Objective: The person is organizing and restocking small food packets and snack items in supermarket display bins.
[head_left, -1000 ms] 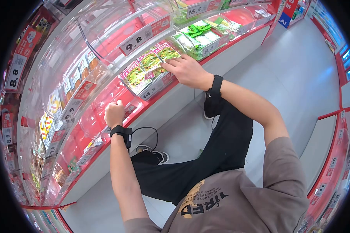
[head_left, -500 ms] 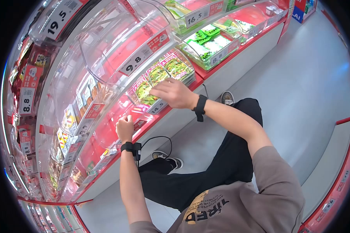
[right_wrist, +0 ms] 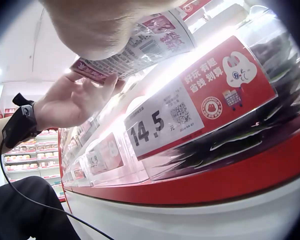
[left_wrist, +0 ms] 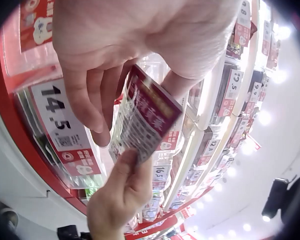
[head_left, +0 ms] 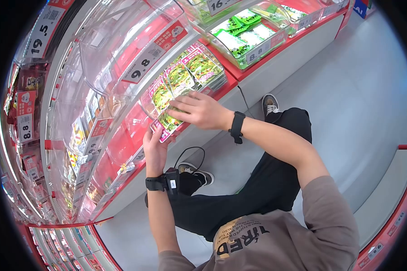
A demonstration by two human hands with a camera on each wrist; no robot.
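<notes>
Between my two hands is a flat packet (head_left: 168, 123) with a pink border and a picture of green vegetables, tilted just in front of the bin. My left hand (head_left: 155, 151) has the pink-edged end between thumb and fingers. At the opposite end, my right hand (head_left: 204, 112) pinches the packet; its thumb (left_wrist: 125, 165) lies on the printed back in the left wrist view. White back printing on the packet (right_wrist: 150, 50) faces the right wrist camera. Beside the right hand, rows of matching packets (head_left: 181, 77) fill a clear bin with a 14.5 price label (right_wrist: 157, 125).
Farther right, a clear bin holds green-and-white packets (head_left: 244, 38) behind an 8.8 label. Above stands a clear bin labelled 9.8 (head_left: 142, 63). The red shelf edge (head_left: 230, 81) runs below the bins. A cable (head_left: 202, 158) loops near the left wrist.
My right hand has come away from the packet rows toward the left, bringing one packet. My left hand, earlier a fist, has uncurled and taken hold of the packet's end.
</notes>
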